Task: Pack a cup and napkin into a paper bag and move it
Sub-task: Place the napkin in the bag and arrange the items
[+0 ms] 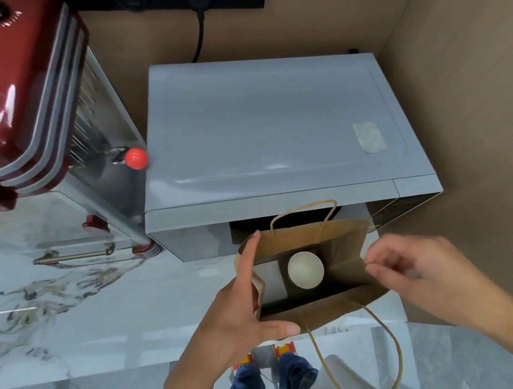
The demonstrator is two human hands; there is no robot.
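A brown paper bag (336, 239) stands open on the marble counter in front of the microwave. Inside it sits a white cup (306, 270) with a pale napkin (270, 282) lying flat to its left. My left hand (235, 314) holds the bag's left rim, index finger stretched up along the edge and thumb pressed on the near wall. My right hand (421, 270) hovers at the bag's right rim with fingers loosely curled and blurred; whether it pinches the paper is unclear. One twine handle hangs over the counter's front edge.
A grey microwave (272, 127) stands right behind the bag. A red and chrome appliance (18, 105) with a red knob fills the left. Brown walls enclose the back and right. The marble counter (85, 314) stretches left; its front edge is near, with my feet below.
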